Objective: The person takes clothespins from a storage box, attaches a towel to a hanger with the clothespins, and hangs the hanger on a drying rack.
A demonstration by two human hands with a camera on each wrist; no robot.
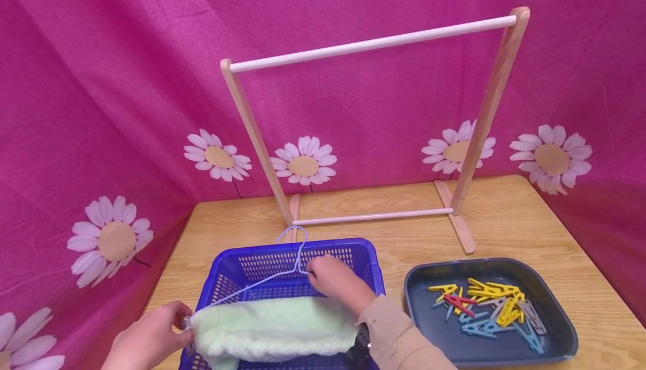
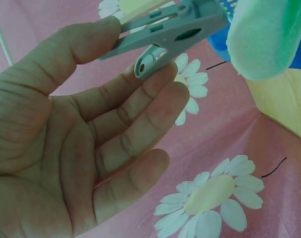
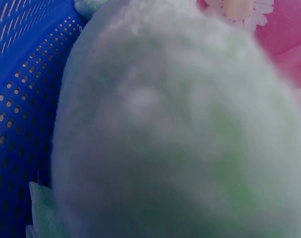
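Daisy-print backdrop (image 1: 126, 78): magenta, hanging behind and beside the table
Wooden table (image 1: 404, 241): bearing the rack, basket and tray
Wooden garment rack (image 1: 373, 42): standing upright at the back, white bars running between its two posts
Blue perforated basket (image 1: 343, 241): sitting at front, left of the tray, under the towel
Dark gray tray (image 1: 436, 333): sitting at right, holding loose clothespins
Light green plush towel (image 1: 277, 322): draping across the hanger's lower part, above the basket; close-up blurring in right wrist view
Wire hanger (image 1: 299, 259): lying tilted over the basket, hook pointing toward the rack, left shoulder reaching the towel's left end
Beige sleeve (image 1: 398, 331): covering the right forearm
Right hand (image 1: 335, 280): curling its fingers, pinching the hanger just right of its neck
Left hand (image 1: 156, 333): pinching a gray clothespin between thumb and fingers, little finger staying free of it
Clothespins (image 1: 497, 290): heaping in the tray; yellow, blue, gray, one red
Gray clothespin (image 2: 170, 42): pointing its nose at the towel's left end; whether it is biting the cloth, cannot tell
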